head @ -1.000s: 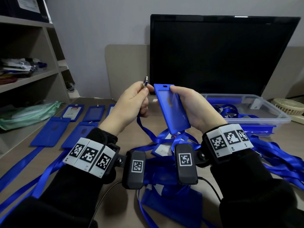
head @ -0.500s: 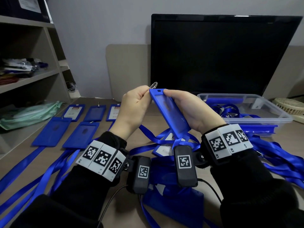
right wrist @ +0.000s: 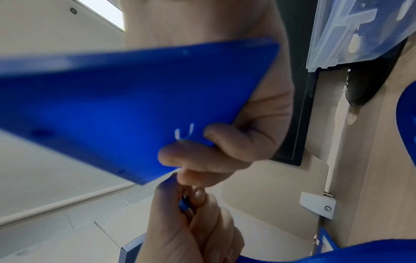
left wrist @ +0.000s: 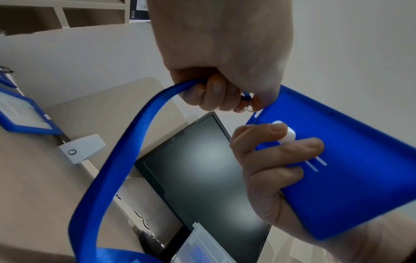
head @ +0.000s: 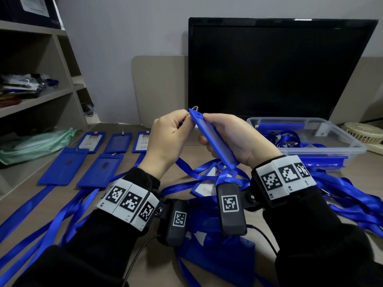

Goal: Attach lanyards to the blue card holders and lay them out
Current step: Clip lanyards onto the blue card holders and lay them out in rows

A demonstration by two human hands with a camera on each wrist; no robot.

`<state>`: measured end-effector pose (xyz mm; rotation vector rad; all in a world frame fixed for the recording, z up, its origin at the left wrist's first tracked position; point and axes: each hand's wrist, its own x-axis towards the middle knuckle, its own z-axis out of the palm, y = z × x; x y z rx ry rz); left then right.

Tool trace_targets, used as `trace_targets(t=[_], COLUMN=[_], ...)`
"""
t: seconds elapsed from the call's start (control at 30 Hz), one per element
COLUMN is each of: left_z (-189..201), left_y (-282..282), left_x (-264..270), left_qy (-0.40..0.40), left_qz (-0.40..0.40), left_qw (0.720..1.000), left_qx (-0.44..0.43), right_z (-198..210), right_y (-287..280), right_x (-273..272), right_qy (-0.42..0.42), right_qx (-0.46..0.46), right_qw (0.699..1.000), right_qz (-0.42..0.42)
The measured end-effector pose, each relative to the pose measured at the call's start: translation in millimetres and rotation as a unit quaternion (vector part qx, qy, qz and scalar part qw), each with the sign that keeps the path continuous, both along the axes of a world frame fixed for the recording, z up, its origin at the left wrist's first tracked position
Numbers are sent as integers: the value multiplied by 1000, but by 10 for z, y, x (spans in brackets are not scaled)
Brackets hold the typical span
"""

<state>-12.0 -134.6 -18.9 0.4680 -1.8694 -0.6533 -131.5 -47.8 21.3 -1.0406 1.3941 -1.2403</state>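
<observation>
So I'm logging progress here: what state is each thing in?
left hand: pinches lanyard clip at holder's slot
right hand: grips card holder, tilted, off the desk
monitor: dark
plastic bin: lidless, holding lanyards

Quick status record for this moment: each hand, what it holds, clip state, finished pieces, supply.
left hand: pinches the metal clip of a blue ribbon lanyard
right hand: grips a blue plastic card holder, tilted, slot end up
clip state: at the holder's top slot; whether it is hooked cannot be told
finished pieces: blue holders with lanyards in rows on the beige table, left side
supply: clear plastic bin at right, blue lanyards inside
</observation>
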Motion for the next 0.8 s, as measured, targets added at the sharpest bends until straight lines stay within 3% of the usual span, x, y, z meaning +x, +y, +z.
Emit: trace_targets(t=[0.33,0.8], left_z=[-33,36], left_y=[-10,63], left_x=[17,-3], left_qy=[2,-58], left_qz=[19,11], left_qw=[999,998], left_qx=[-50,2], right_z=[1,-39], right_y=[-13,-60], right_x=[25,-60], right_qy=[6,-68], right_qx=[9,-41], right_qw=[1000,996], right_qz=[14,-37])
